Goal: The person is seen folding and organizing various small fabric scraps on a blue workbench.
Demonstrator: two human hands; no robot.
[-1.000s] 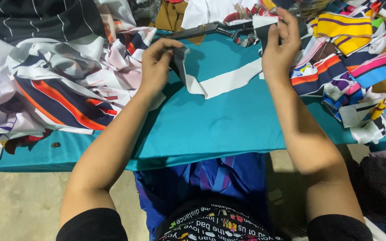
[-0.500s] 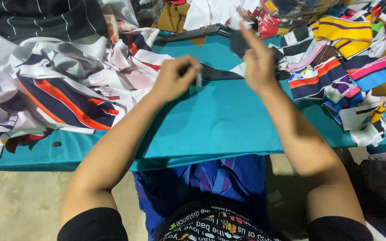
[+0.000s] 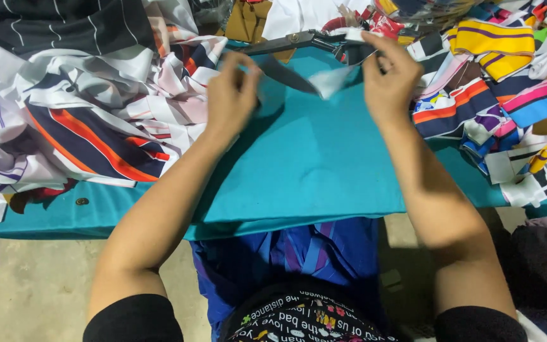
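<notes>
Teal table [image 3: 324, 171], small dark-and-white fabric strip [image 3: 311, 77]

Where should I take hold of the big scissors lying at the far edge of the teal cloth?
Probably by the handles. The scissors lie flat with the dark blades running left toward the left hand and the handle end on the right, beside the right hand. Come in from the right, above the teal cloth, and close the grip on the handles, away from the blade edges.
</notes>
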